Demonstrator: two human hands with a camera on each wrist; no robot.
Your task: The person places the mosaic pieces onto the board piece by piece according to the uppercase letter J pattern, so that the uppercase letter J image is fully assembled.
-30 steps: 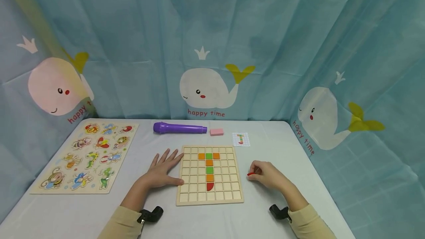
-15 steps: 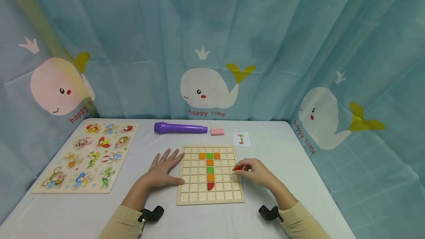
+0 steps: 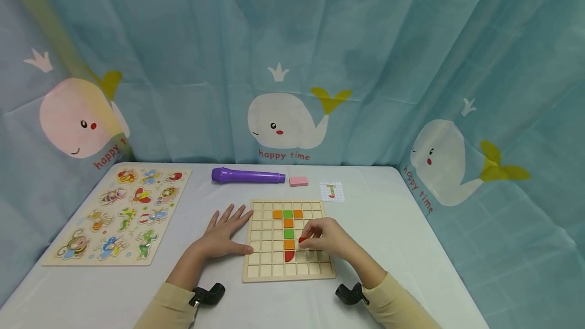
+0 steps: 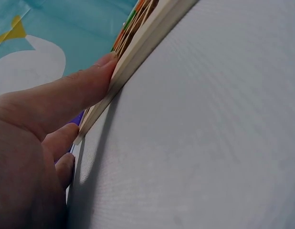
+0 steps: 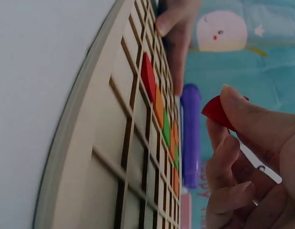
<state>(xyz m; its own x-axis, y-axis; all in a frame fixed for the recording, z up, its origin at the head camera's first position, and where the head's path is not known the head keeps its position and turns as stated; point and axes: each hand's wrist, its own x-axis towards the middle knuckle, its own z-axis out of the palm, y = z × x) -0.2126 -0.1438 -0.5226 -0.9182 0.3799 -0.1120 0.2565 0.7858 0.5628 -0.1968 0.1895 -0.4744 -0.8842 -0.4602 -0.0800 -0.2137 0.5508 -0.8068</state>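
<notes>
A wooden grid board [image 3: 269,271] lies on the table with orange and green square tiles in a T shape. At the foot of its stem sits a red quarter-circle tile [image 3: 289,256]. My left hand [image 3: 219,240] rests at the board's left edge, fingers spread, the thumb touching the rim; in the left wrist view the thumb [image 4: 85,88] lies against the board's side. My right hand [image 3: 326,237] is over the board, right of the stem. Between thumb and finger it pinches another red quarter-circle tile [image 5: 215,110], held off the grid in the right wrist view.
Behind the board lie a purple toy microphone [image 3: 249,176], a pink eraser-like block [image 3: 298,181] and a small pattern card [image 3: 332,192]. An insect picture puzzle board [image 3: 102,237] is at the left. A blue whale-print curtain [image 3: 192,116] hangs around the table.
My right hand has moved left with the red tile, from beside the board to over the grid next to the stem. My left hand has stayed in place.
</notes>
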